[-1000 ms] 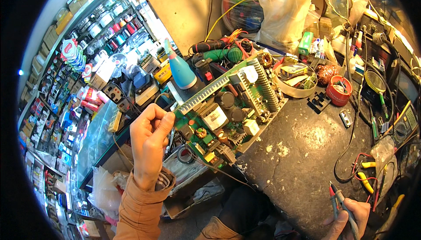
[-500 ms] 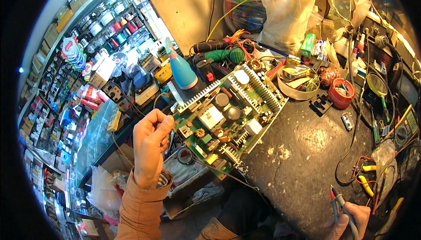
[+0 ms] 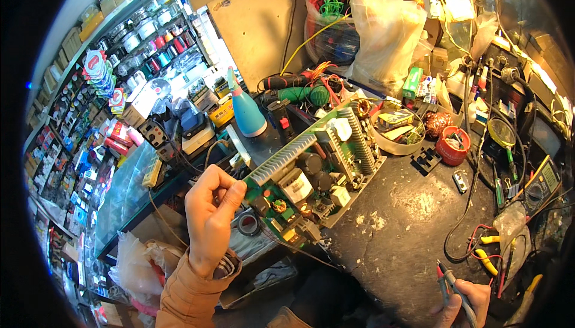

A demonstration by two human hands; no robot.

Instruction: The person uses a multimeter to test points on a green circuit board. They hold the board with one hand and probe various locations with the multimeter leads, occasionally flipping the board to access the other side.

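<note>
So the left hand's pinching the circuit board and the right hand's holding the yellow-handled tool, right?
Not quite: in the head view, the right hand holds two slim test probes; the yellow-handled tool lies apart from it. The left hand does pinch the circuit board.

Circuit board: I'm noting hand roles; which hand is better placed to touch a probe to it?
Probably the right hand: it holds two probes, while the left hand pinches the circuit board at its left end.
</note>
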